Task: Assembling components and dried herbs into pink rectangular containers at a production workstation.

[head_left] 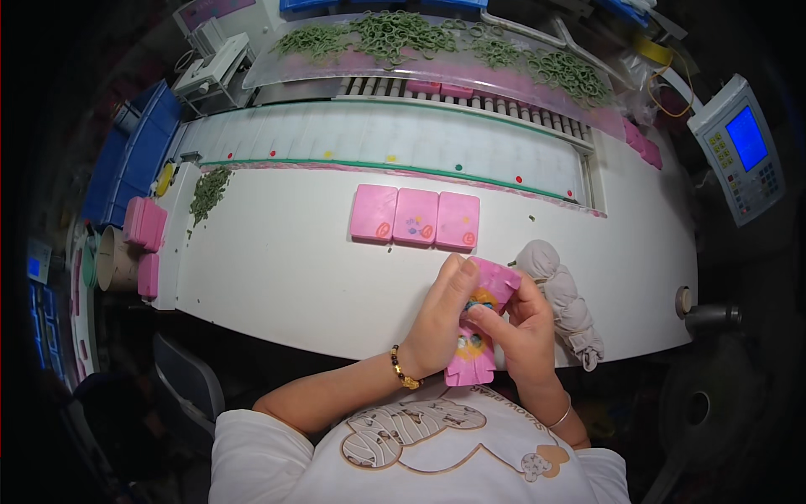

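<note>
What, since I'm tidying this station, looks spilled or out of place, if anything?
The green pieces at the left of the table: they lie loosely heaped, with strays around them, whereas the green rings sit on a clear tray. They look spilled, though may be there on purpose.

Nearer than the green-edged white conveyor belt: three flat pink rectangular boxes, one lumpy pale-grey cloth bundle, one bare left hand and one bare right hand. Along its near edge: seven small dots, four red, two yellow, one green.
</note>
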A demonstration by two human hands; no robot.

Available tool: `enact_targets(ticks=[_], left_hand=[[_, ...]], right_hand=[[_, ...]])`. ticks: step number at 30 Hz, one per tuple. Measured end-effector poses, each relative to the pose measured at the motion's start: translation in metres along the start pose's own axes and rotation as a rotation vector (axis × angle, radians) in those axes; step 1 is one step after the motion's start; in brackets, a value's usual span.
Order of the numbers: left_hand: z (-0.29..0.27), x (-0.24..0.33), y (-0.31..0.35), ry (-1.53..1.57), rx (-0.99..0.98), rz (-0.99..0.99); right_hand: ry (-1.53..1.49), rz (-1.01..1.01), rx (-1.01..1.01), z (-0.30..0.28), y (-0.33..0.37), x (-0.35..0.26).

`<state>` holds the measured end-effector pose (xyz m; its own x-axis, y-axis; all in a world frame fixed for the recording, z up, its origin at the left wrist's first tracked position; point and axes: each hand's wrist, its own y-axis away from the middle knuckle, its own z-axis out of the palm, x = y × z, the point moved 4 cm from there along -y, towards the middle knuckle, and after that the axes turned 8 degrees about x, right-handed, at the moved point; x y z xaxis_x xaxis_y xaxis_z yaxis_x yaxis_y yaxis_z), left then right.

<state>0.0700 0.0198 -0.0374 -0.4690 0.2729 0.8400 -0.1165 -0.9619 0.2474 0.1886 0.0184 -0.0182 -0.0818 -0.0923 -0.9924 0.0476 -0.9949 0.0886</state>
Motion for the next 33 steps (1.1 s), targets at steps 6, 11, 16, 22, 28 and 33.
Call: enact_targets(ticks=[6, 11, 16, 22, 28, 33], left_hand=[[0.005, 0.004, 0.007, -0.176, -0.008, 0.085], [0.004, 0.001, 0.006, -0.196, 0.037, 0.19], [-0.005, -0.004, -0.002, -0.02, 0.038, 0.065], [-0.005, -0.015, 0.002, -0.043, -0.067, 0.002], [-0.001, -0.004, 0.008, -0.012, 0.011, 0.057], [-0.007, -0.008, 0.01, -0.021, 0.026, 0.071]], right_hand=[[-0.245, 0.166, 0.09, 0.01, 0.005, 0.0], [-0.16, 0.096, 0.138, 0.014, 0.005, 0.002], [-0.195, 0.21, 0.054, -0.002, -0.007, 0.01], [-0.32, 0.242, 0.065, -0.009, -0.01, 0.014], [-0.345, 0.211, 0.11, -0.008, -0.007, 0.007], [-0.244, 0.071, 0.073, -0.002, -0.001, -0.002]])
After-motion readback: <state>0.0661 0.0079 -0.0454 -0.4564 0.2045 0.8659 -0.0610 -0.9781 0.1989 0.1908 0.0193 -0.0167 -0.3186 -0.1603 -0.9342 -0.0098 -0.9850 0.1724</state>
